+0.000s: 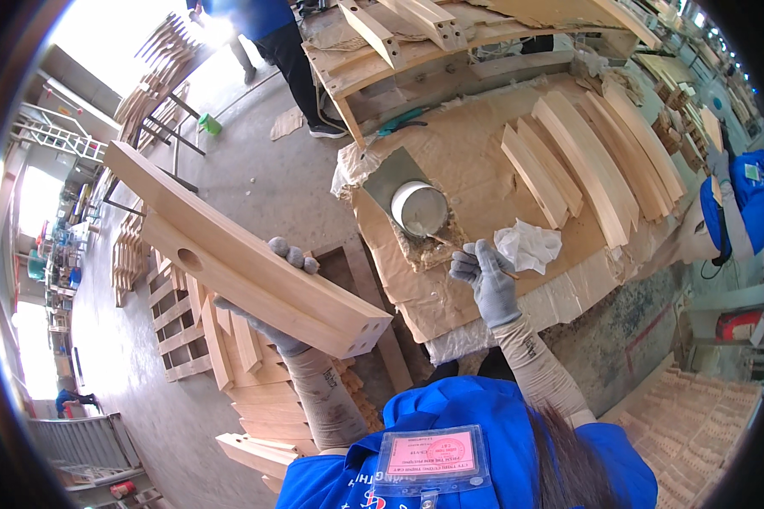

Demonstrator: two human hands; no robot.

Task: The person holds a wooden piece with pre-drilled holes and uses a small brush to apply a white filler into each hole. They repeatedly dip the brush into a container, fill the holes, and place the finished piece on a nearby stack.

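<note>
My left hand (pixel 290 254), in a grey glove, is wrapped around a long, curved, pale wooden piece (pixel 238 246). The piece is tilted, its far end raised to the upper left. One oval hole shows in its side and several small holes in its near end. In my gloved right hand (pixel 489 276) a thin wooden stick (pixel 444 242) is pinched, pointing toward a white tub (pixel 419 209) of pale paste-like stuff. The tub stands on a grey board (pixel 384 180) on the paper-covered table. A crumpled white cloth (pixel 530 246) lies beside my right hand.
Several curved wooden pieces (pixel 581 161) lie at the table's right. Behind stands a wooden bench (pixel 450 58) with more pieces. Teal-handled pliers (pixel 401 121) lie at the table's far edge. Stacked wood (pixel 267 399) and a pallet (pixel 174 339) are at the left. Co-workers (pixel 743 204) are nearby.
</note>
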